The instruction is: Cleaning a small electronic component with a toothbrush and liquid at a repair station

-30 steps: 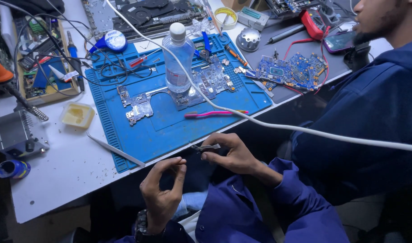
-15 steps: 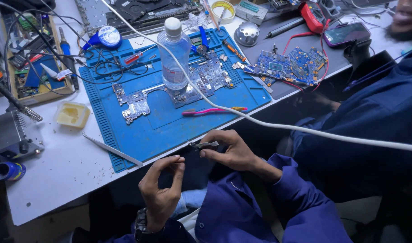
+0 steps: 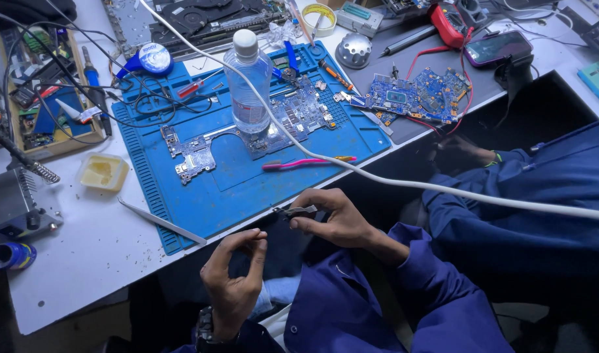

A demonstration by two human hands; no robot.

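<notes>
Pinching a small dark tool (image 3: 298, 211) just off the worktop (image 3: 83, 261) edge, the right hand (image 3: 332, 219) has its fingers clamped on it. The left hand (image 3: 237, 281) hovers nearby, fingertips together, empty. On the blue mat (image 3: 247, 189) stands a capped clear bottle (image 3: 246, 85), its contents unclear; a yellowish tray (image 3: 102, 171) holds residue.

Bottle (image 3: 247, 82) on mat (image 3: 247, 176); tweezers (image 3: 162, 222) perhaps overlapping.

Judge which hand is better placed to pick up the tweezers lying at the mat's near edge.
Left, probably. The left hand is empty, fingers pinched together, and nearer the tweezers; the right hand already holds a small dark tool.
</notes>
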